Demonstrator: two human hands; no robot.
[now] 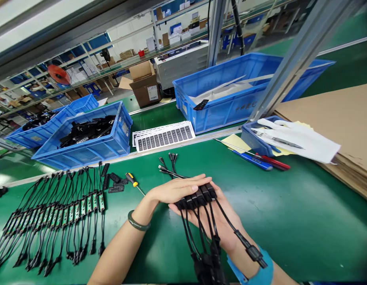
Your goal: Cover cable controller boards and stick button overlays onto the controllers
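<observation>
Several black cable modules (198, 198) sit side by side between my hands, their thick black leads and plugs hanging towards me. Thinner cable ends (171, 160) stick out past my fingers on the far side. My left hand (177, 190), with a dark green bangle at the wrist, lies over the modules, fingers straight and together. Underneath, my right hand (223, 221) supports them, palm up, a blue band on its wrist; its fingers are partly hidden. A yellow-and-black screwdriver (131, 179) lies left of my left hand, beside loose black casings (115, 184).
A row of green circuit boards with black cables (64, 213) covers the bench's left. Blue bins (91, 146) and label sheets (165, 136) line the back. A blue pen-like tool (255, 161), a red-handled screwdriver (274, 161) and a small tray (255, 138) lie right. A metal post (299, 59) rises there.
</observation>
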